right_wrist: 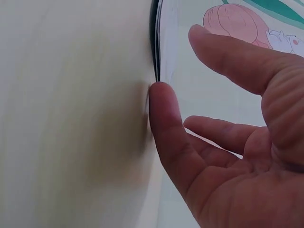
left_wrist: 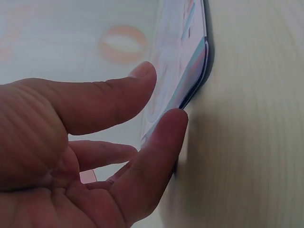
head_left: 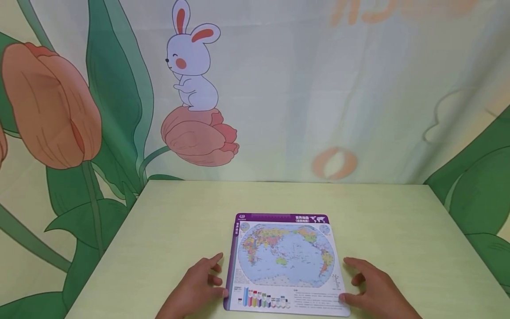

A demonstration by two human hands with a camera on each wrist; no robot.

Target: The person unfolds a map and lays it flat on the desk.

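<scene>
A flat world map board [head_left: 287, 266] with rounded corners and a purple top border lies on the table, its print facing up. My left hand [head_left: 199, 283] is at the board's left edge, fingers spread and loosely bent; in the left wrist view one fingertip [left_wrist: 172, 124] meets the edge of the map board [left_wrist: 187, 71]. On the opposite side, my right hand [head_left: 372, 285] is held in much the same way, its thumb overlapping the lower right edge in the head view. A fingertip [right_wrist: 164, 97] sits against the thin layered edge [right_wrist: 159, 42] in the right wrist view.
The pale wood-look table [head_left: 179, 208] extends around the board on both sides and behind it. Beyond its far edge hangs a cloth backdrop [head_left: 279, 88] printed with tulips, green leaves and a white rabbit.
</scene>
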